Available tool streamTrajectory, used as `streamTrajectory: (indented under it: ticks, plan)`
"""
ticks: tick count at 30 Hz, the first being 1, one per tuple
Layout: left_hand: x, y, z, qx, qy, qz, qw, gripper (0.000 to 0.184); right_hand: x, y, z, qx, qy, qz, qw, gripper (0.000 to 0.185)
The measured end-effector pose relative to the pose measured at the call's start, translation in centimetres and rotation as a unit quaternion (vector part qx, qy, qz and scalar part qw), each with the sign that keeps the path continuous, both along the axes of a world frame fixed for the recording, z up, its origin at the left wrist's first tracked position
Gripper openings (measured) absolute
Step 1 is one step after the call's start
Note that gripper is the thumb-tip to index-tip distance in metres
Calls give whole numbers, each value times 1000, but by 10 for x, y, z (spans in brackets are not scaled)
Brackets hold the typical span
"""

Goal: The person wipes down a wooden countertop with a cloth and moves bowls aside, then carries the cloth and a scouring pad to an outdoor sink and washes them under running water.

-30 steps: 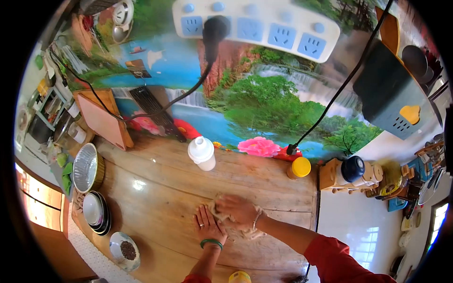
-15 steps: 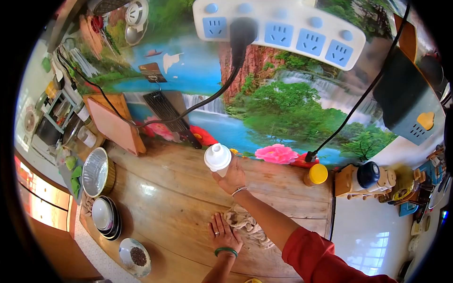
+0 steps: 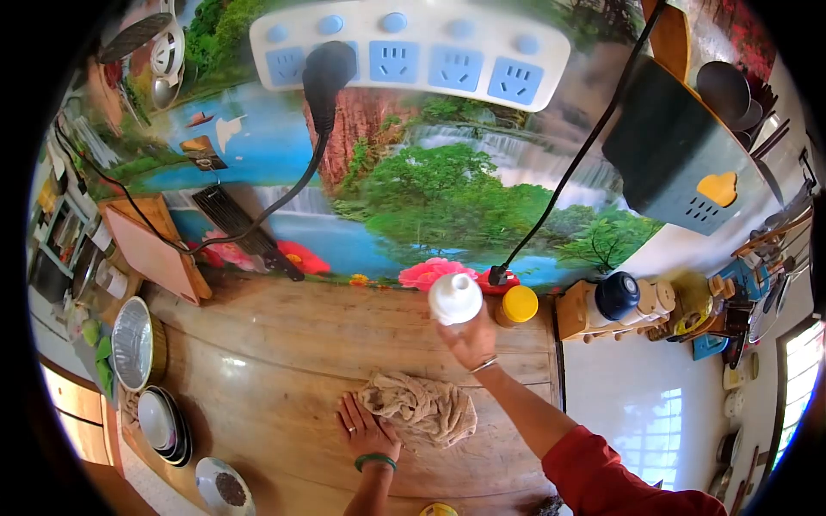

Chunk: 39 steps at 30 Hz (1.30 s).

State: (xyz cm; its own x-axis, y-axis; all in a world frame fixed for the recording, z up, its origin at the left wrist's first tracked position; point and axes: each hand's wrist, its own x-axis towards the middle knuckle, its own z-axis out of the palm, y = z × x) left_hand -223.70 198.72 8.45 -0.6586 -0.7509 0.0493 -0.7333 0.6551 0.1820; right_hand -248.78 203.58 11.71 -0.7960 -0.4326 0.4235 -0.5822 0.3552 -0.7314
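My right hand (image 3: 470, 340) is closed around a white plastic bottle (image 3: 455, 298) with a short spout on its lid, near the back of the wooden table (image 3: 284, 361). Just right of it stands a jar with a yellow lid (image 3: 519, 305). My left hand (image 3: 368, 427) lies flat on the wood, fingers stretched, wearing a ring and a green bangle. Its fingertips reach the left edge of a crumpled beige cloth (image 3: 422, 408), and nothing is held in it.
At the left are a foil-like basin (image 3: 132, 344), stacked bowls (image 3: 159, 419) and a bowl with dark grains (image 3: 225, 488). Cutting boards (image 3: 153, 249) lean on the wall. A power strip (image 3: 413, 56) with a hanging cord is above; a wooden rack with jars (image 3: 594, 310) stands right.
My right hand has carried the white bottle to the right, beside the yellow-lidded jar. The camera view has turned right. My left hand still lies by the cloth.
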Motion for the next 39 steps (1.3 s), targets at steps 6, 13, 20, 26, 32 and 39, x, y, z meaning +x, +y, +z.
streamTrajectory:
  ticks: [6,13,20,26,32,39]
  plan:
    - [-2,1,2,6,-4,9,1000,63,-24,11,-3,-22,-58,-14,998,76]
    - [1,-1,-1,8,-14,6,1000,63,16,39,-8,-26,-5,-10,1000,76]
    - [1,-1,0,27,15,9,999,62,93,34,15,179,218,435,855,55]
    - [2,-2,-3,2,5,3,1000,62,75,-10,-2,0,54,287,956,49]
    - [2,-5,0,16,23,12,1000,63,52,-137,57,9,285,260,923,44]
    - [2,-9,3,67,40,18,997,64,44,-208,-23,246,274,303,879,37]
